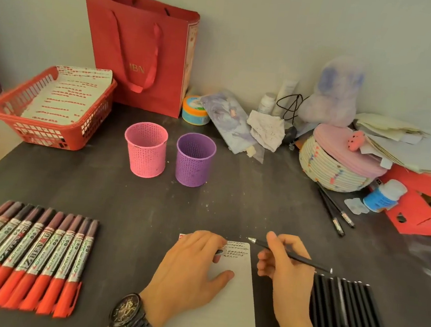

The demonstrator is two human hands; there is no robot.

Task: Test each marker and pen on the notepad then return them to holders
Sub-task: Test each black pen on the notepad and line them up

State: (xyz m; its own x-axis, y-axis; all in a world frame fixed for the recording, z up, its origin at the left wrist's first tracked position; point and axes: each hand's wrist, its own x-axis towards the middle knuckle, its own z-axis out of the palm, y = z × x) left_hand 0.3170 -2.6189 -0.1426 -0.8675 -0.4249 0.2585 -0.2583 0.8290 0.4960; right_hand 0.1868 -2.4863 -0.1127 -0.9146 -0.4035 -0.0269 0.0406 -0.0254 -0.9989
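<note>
Notepad [234, 298] lies at the bottom middle of the frame, with small scribbles at its top. I think one black pen [310, 263] is being tested now. The right hand [285, 272] pinches that pen, its tip near the pad's top right corner. The left hand [192, 267] rests on the pad with loose fingers. Next I must put the tip down, scribble, then drop the pen in the pink holder [145, 153] or purple holder [194, 160].

notepad [233, 285] front centre; marker row [23, 257] left of it, pen row [352, 319] right; behind, left holder [145, 153] beside right holder [194, 160].
</note>
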